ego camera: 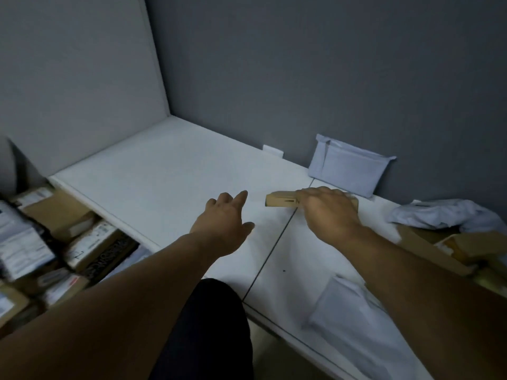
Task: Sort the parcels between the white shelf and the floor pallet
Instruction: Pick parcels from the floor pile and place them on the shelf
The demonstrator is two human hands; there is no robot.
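Note:
My right hand (pixel 327 212) grips a small flat brown cardboard parcel (pixel 279 200) from above, holding it over the white shelf top (pixel 164 176). The parcel's left end sticks out past my fingers. My left hand (pixel 225 223) hovers just left of it, fingers relaxed and spread, holding nothing. A pale mailer bag (pixel 348 167) leans upright against the grey wall behind the parcel. A pile of cardboard parcels (pixel 63 242) with labels lies low at the left, below the shelf edge.
A crumpled white mailer (pixel 441 213) lies at the right, with brown boxes (pixel 472 250) beside it. Another white mailer (pixel 354 311) lies on the shelf under my right forearm. A white side panel (pixel 82 78) closes the left. A dark seam (pixel 277 245) splits the shelf top.

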